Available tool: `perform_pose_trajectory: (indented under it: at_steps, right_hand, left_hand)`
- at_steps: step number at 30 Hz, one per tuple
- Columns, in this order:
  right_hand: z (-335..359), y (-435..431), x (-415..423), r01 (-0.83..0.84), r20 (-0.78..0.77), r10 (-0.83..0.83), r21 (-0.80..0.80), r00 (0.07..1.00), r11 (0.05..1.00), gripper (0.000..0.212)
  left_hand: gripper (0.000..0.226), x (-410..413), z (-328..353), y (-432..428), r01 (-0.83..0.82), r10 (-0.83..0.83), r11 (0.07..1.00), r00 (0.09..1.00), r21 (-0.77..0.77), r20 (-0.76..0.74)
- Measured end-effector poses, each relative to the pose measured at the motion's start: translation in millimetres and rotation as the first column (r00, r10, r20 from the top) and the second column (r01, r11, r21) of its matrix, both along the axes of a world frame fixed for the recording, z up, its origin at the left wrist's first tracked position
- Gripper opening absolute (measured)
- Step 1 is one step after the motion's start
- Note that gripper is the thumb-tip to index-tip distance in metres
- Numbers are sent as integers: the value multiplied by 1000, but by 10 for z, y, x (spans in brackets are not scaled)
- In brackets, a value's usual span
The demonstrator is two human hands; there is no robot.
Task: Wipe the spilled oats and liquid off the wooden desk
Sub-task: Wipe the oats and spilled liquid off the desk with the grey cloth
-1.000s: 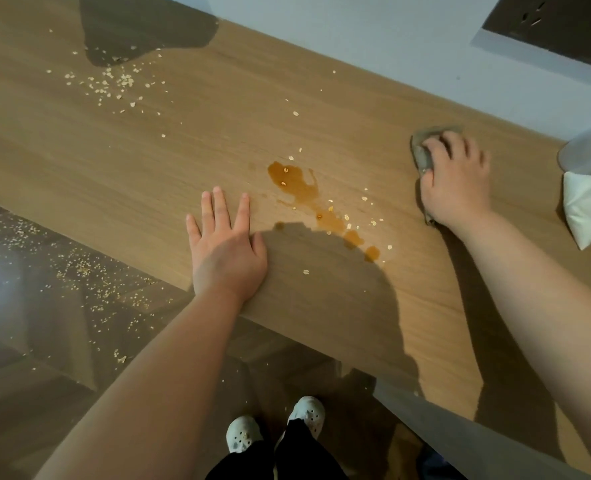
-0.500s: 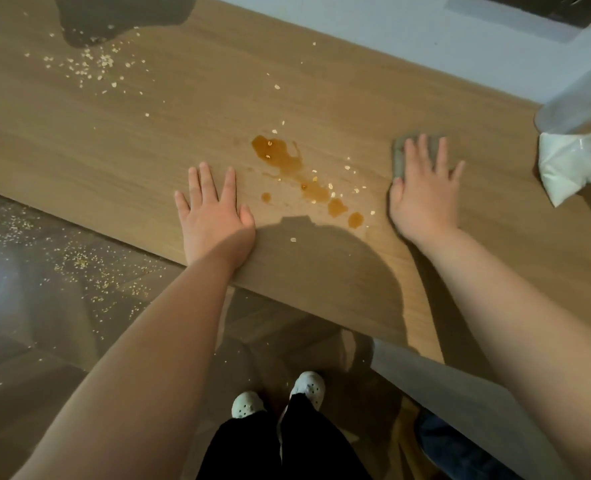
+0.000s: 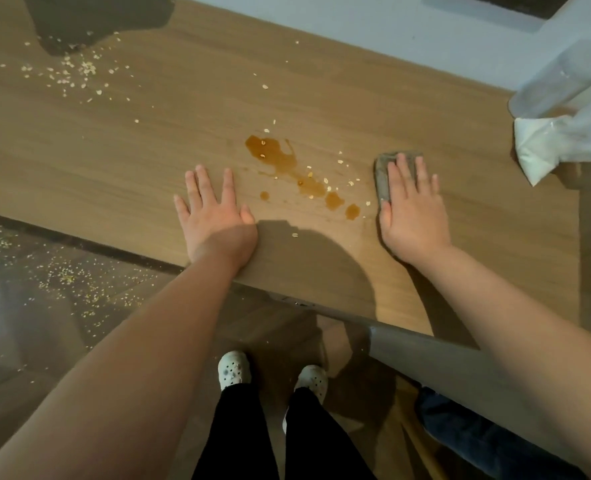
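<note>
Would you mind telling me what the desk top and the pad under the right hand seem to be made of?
The desk looks like wood or wood-grain laminate, matte: fine parallel grain lines, little glare. The pad under the right hand looks like grey-brown cloth or sponge, soft and dull, with rounded corners; I cannot tell which.

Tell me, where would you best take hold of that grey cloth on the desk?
Probably its far left corner, from above: the grey cloth lies flat on the desk, and the right hand presses flat over most of it, leaving only that edge strip bare to pinch.
</note>
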State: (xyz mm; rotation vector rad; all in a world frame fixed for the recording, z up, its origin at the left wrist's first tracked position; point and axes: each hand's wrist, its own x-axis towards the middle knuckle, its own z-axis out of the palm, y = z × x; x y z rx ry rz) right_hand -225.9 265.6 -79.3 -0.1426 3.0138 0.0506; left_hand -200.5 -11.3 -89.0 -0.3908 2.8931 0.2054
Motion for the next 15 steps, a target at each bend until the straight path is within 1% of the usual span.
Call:
perform_pose_trajectory:
  at_steps: [1,3,4,5,6,7,9,12,13,14,15]
  right_hand:
    - [9,63,-6,74,-7,-74,-16,997,997,61]
    - [-1,64,-7,273,-30,-275,-39,961,961,62]
    - [-10,-42,-12,340,-37,-340,-28,940,940,62]
    - [-24,-195,-22,372,-39,-372,-16,927,928,63]
    - [-34,-371,-26,367,-39,-367,-16,929,930,64]
    - [-43,-553,-24,328,-33,-329,-23,944,944,64]
    - [-46,-830,-28,212,-22,-213,-40,977,977,64]
    - [-15,-813,-58,90,9,-90,-36,996,995,63]
    - [-15,-719,-56,96,11,-96,-18,995,995,62]
    - [-9,-625,-48,156,5,-156,-14,988,988,62]
    - [-7,-564,-46,257,-5,-258,-24,966,966,62]
  left_hand:
    - [62,-14,36,-72,28,-27,999,1000,26,-15]
    - [58,-46,91,-361,166,-159,982,984,86,-82]
    - [56,-63,103,-560,245,-234,964,966,102,-105]
    - [56,-78,102,-742,303,-293,948,950,100,-109]
    - [58,-89,84,-883,331,-323,940,942,79,-95]
    - [60,-97,51,-970,333,-329,942,942,46,-72]
    - [61,-108,-16,-1007,321,-322,947,946,-30,-35]
    - [62,-111,-34,-971,357,-359,931,934,-77,-6]
    - [62,-119,-33,-990,370,-372,925,928,-82,-1]
    - [63,-130,-28,-1004,385,-386,919,923,-84,3]
    - [63,-139,-21,-1009,402,-403,912,915,-85,8]
